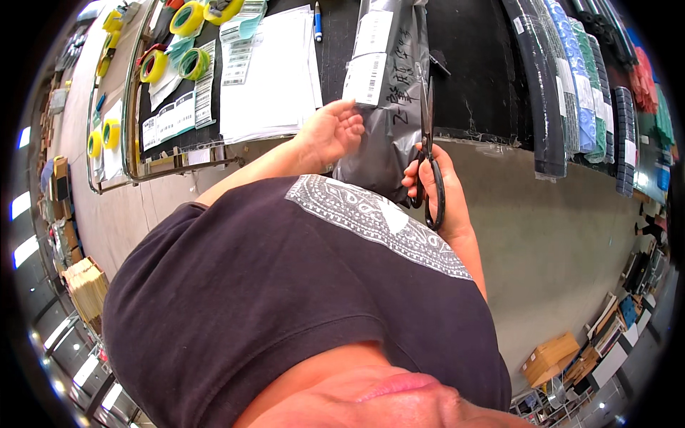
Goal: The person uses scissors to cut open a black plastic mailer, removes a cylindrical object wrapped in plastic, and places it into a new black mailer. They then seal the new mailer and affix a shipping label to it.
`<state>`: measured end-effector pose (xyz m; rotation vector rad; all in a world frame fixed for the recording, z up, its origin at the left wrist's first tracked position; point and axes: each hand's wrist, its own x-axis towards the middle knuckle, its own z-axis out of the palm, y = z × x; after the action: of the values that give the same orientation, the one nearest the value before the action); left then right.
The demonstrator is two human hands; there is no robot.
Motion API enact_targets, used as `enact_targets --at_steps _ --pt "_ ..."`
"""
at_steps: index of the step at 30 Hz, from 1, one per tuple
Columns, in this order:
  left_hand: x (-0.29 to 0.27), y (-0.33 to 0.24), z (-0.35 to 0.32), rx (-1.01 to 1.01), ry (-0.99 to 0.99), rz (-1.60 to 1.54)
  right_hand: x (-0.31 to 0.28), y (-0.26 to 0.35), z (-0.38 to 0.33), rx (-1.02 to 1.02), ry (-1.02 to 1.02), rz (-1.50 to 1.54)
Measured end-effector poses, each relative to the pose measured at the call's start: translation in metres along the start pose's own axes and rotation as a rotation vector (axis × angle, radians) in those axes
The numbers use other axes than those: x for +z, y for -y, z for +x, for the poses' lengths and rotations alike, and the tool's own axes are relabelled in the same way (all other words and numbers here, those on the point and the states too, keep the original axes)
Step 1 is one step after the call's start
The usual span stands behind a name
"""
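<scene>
A long parcel wrapped in dark grey plastic (378, 146) lies across the table edge, its near end reaching toward my body. White labels (368, 77) are on it, beside black handwriting. My left hand (332, 133) is at the parcel's left side, palm turned up, fingers loosely bent with nothing seen in them; whether it touches the plastic I cannot tell. My right hand (444, 177) grips a pair of black-handled scissors (427, 121) by the handles. Their blades point away from me along the parcel's right side and look nearly closed.
Left on the black table (474, 85) are paper sheets (267, 78), label strips (170, 120) and rolls of yellow tape (187, 18). A blue pen (318, 25) lies behind the papers. Several wrapped rolls (542, 93) line the right side. A cardboard box (549, 359) stands on the floor.
</scene>
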<state>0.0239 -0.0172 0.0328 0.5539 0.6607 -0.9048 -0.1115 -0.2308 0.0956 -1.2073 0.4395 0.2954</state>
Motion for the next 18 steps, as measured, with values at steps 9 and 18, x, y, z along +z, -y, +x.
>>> enact_targets --at_steps 9,18 --pt "0.03 0.02 0.003 0.143 -0.144 -0.157 -0.013 0.011 -0.012 0.202 0.239 0.343" --pt "0.043 0.021 0.005 0.118 -0.141 -0.018 -0.003 -0.004 -0.023 0.384 0.092 0.317"
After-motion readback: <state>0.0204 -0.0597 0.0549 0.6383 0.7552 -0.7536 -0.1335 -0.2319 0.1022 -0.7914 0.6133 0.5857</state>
